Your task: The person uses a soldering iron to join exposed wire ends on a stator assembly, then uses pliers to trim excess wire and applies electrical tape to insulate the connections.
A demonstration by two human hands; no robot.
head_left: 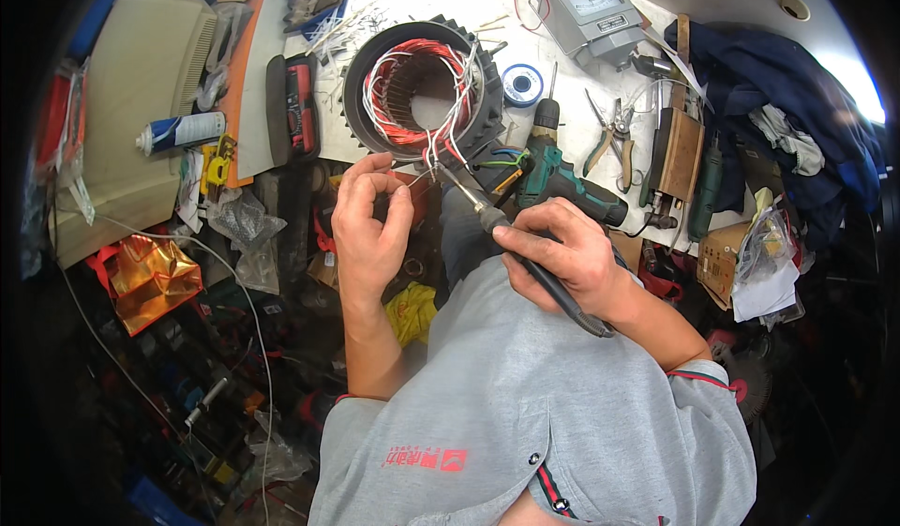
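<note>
A black ribbed motor stator (354,104) lies on the bench with its round opening up. Red and white windings (386,125) ring its inside. Bundled white lead wires (432,151) come over its near rim. My right hand (562,249) grips a black-handled soldering iron (539,273), whose metal tip points up and left, at or very near the lead ends. Just left of those leads, my left hand (372,217) is closed in a pinch. A thin silvery wire (419,180) seems to run from its fingertips toward the leads; its kind is unclear.
Right of the stator are a blue spool (522,85), a green cordless drill (553,174), pliers (614,137) and a grey analog meter (586,10). A red-and-black multimeter (300,109) and a spray can (183,132) are at left. Dark clutter fills the space below the bench.
</note>
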